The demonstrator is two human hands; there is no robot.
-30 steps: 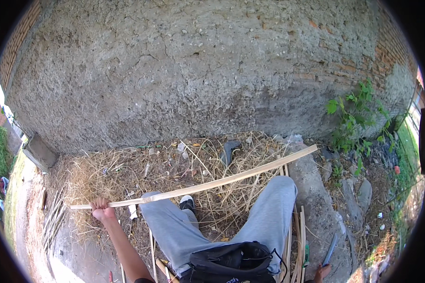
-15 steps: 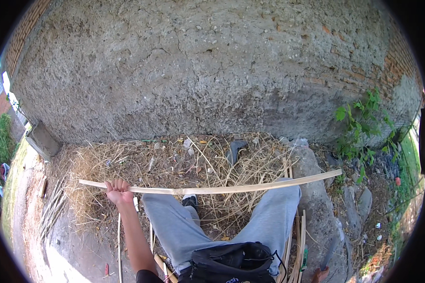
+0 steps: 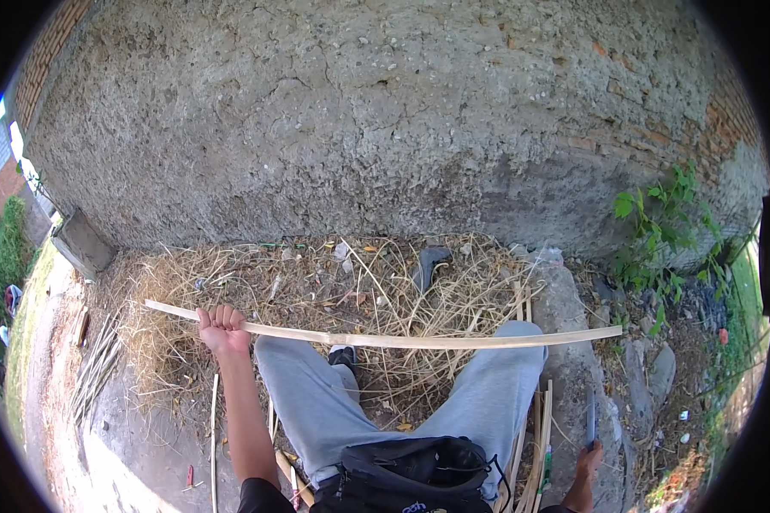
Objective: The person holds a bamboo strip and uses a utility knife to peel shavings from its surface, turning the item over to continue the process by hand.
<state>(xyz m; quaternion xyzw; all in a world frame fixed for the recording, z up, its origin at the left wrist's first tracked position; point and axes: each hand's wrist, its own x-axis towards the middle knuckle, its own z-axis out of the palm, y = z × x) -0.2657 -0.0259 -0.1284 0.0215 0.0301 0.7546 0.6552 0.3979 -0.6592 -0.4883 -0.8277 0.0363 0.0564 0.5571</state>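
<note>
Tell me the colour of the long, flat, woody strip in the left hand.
The strip is pale tan, best seen in the head view.

The person's left hand (image 3: 225,329) was closed in a fist round a long pale strip (image 3: 453,343), near its left end. The rest ran across the grey-trousered knees (image 3: 519,376), and the far end stuck out past the right one; whether it touched them I couldn't tell. Low on that side, the right hand (image 3: 588,462) gripped a long-bladed knife (image 3: 590,417), tip toward the rough grey wall (image 3: 385,137). A black bag (image 3: 376,481) sat at the person's lap, and a shoe (image 3: 344,356) showed between the legs, among dry straw (image 3: 402,376). Narrow slats (image 3: 536,445) lay beside the right leg, and a leafy plant (image 3: 654,227) grew against the wall.
</note>
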